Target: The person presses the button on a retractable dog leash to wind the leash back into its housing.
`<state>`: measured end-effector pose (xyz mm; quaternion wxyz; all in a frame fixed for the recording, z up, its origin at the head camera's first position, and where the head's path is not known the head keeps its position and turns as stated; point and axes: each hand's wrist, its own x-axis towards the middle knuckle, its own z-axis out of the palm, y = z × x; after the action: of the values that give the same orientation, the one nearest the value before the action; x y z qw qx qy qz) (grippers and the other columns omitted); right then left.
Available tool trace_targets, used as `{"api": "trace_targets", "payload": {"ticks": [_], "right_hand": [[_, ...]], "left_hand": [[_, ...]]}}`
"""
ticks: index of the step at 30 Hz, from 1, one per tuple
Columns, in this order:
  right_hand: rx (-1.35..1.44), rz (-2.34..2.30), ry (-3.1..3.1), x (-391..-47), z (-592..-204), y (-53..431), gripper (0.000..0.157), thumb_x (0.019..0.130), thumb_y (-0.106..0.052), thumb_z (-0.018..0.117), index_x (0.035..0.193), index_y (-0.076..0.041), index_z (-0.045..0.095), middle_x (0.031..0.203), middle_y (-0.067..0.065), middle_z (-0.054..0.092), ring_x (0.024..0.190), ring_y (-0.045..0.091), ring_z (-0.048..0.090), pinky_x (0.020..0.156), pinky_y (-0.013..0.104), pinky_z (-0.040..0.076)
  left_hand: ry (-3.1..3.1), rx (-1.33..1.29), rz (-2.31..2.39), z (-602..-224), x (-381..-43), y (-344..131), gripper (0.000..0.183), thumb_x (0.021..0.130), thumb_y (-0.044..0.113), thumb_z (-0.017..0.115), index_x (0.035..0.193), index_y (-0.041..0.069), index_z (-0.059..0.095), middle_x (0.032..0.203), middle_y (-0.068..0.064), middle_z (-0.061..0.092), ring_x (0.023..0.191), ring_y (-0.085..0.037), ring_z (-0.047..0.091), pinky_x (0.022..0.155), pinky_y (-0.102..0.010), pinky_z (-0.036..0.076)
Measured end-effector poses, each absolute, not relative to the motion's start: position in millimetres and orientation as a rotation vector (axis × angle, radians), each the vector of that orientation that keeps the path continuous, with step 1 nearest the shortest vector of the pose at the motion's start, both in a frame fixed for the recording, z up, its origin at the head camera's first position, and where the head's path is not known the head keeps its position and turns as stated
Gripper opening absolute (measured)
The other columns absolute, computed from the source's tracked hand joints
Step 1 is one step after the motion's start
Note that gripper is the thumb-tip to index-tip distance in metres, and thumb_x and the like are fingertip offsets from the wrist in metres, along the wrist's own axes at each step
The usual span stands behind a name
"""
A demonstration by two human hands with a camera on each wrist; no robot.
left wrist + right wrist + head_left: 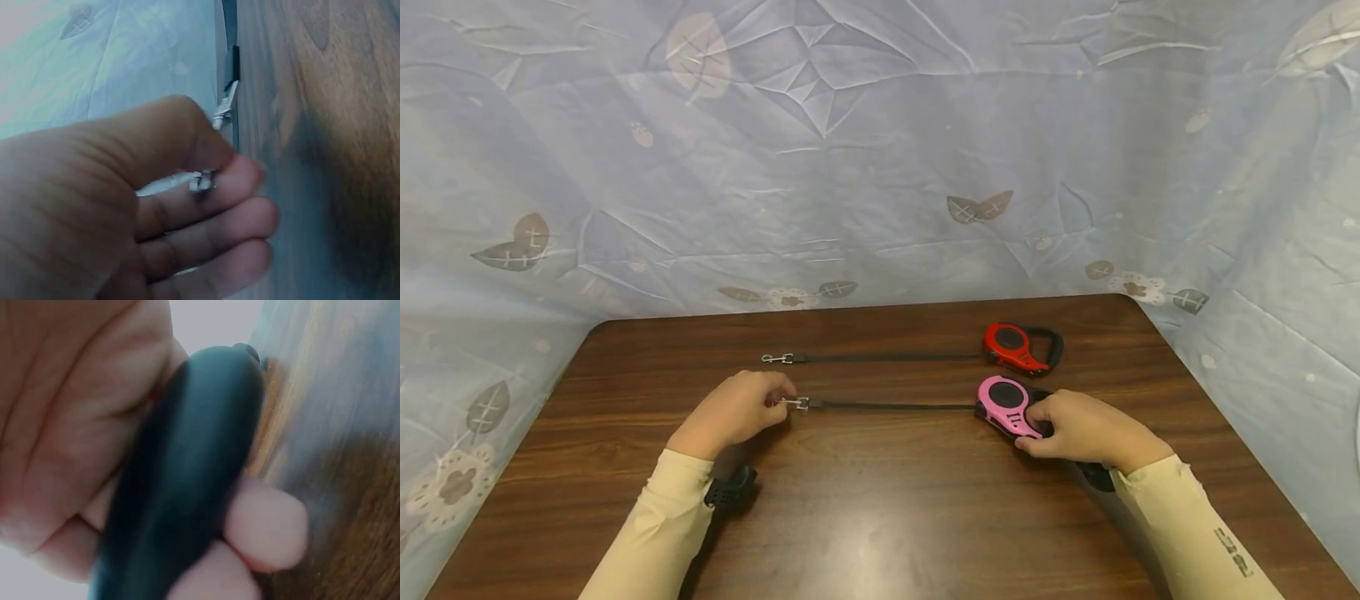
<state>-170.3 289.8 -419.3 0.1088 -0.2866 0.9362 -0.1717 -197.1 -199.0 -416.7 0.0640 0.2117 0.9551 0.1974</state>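
My right hand [1090, 429] grips a pink retractable dog leash [1000, 393] by its black handle [187, 469], fingers curled round it in the right wrist view. From the pink casing a thin black strap [895, 407] runs straight left across the table. At its end is a metal snap clip [802, 403], which my left hand [730, 417] pinches between thumb and index finger. The left wrist view shows the clip's metal [224, 112] beyond the thumb, with part of it hidden by the fingers.
Behind the pink leash lies a red retractable leash [1009, 343] with a black loop handle. Its strap [887, 358] stretches left to another metal clip [777, 359]. A brown wooden table [880, 492] carries everything, with patterned cloth [880, 183] hanging at its back and sides.
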Motion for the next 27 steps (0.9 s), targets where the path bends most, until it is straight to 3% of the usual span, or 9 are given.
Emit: {"api": "trace_targets", "payload": {"ticks": [7,16,23,27], "right_hand": [[-0.827,-0.527,2.783,-169.4,-416.6,288.7,0.041,0.090,-0.032,0.075,0.063,-0.024,0.045,0.065,-0.016,0.030,0.058,-0.001,0.030,0.053,0.020,0.027],[-0.952,-0.522,2.826,-171.8,-418.4,289.7,0.037,0.093,-0.032,0.074,0.065,-0.025,0.051,0.068,-0.014,0.039,0.061,0.000,0.033,0.055,0.021,0.030],[-1.000,-0.336,2.929,-170.7,-417.4,287.7,0.038,0.099,-0.035,0.068,0.068,-0.027,0.047,0.068,-0.014,0.037,0.066,0.004,0.034,0.074,0.033,0.035],[-1.061,-0.311,2.971,-170.8,-416.2,285.6,0.039,0.097,-0.032,0.070,0.066,-0.026,0.046,0.066,-0.014,0.034,0.064,0.004,0.032,0.073,0.034,0.037]], "left_hand": [[2.993,0.693,0.638,-417.0,-199.2,-196.5,0.011,0.085,0.007,0.069,0.091,0.016,0.072,0.073,0.011,0.059,0.064,-0.010,0.050,0.062,-0.032,0.043],[3.059,0.738,0.515,-418.0,-201.1,-196.3,0.006,0.090,0.013,0.076,0.096,0.014,0.079,0.089,0.006,0.075,0.077,-0.010,0.064,0.072,-0.040,0.055],[3.154,0.682,0.481,-417.0,-199.9,-197.5,0.010,0.092,0.015,0.073,0.098,0.018,0.081,0.087,0.007,0.075,0.069,-0.007,0.060,0.064,-0.039,0.053],[3.179,0.676,0.506,-415.2,-200.0,-197.9,0.011,0.091,0.015,0.073,0.098,0.020,0.081,0.086,0.008,0.075,0.067,-0.007,0.059,0.062,-0.040,0.052]]}}
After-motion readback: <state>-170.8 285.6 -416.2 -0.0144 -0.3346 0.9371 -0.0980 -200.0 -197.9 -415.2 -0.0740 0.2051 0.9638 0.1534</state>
